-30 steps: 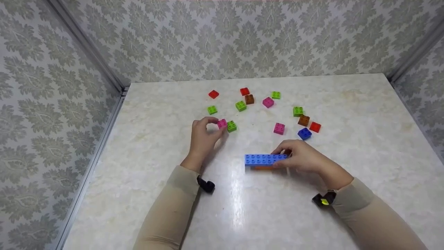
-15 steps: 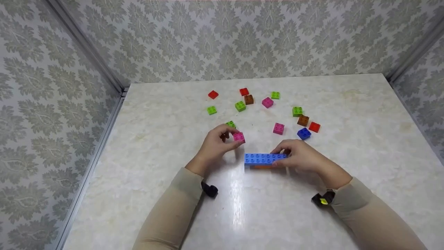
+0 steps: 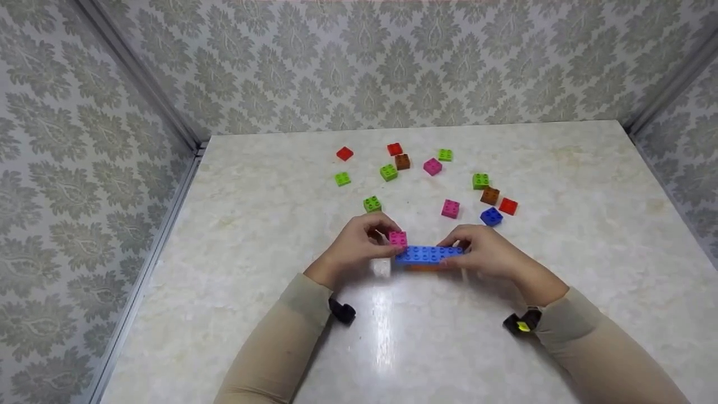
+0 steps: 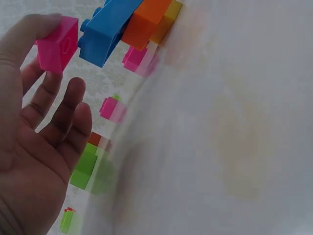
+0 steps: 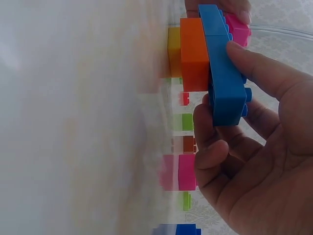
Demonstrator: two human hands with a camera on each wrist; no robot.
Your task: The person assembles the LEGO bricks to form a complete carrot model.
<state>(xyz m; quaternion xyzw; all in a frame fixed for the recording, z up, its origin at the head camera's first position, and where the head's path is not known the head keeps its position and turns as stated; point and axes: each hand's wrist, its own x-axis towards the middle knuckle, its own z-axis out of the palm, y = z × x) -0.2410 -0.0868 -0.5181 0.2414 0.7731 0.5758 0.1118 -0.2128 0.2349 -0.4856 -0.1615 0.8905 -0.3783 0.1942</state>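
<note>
My left hand (image 3: 359,242) pinches a pink toy brick (image 3: 397,238) by its sides. In the head view the brick overlaps the left end of a light-blue row (image 3: 429,255); the left wrist view shows its hollow underside facing the blue studs, a narrow gap between. A seam in the right wrist view splits that blue row into two bricks. Beneath it sits an orange brick (image 5: 194,56), with a yellow brick (image 5: 174,51) lowest, near the table. My right hand (image 3: 493,252) grips the row's right end, thumb (image 5: 259,66) on the studded side and fingers opposite.
Loose bricks lie farther back on the pale table (image 3: 252,224). Closest are a green brick (image 3: 372,203), a pink brick (image 3: 450,208) and a blue brick (image 3: 491,216). Several green, red, brown and pink ones are scattered behind. Patterned walls (image 3: 364,67) enclose the back and sides.
My left hand has carried the pink brick from beside the green brick, rightward and toward me, to the blue row's left end. The right hand has stayed in place on the row.
</note>
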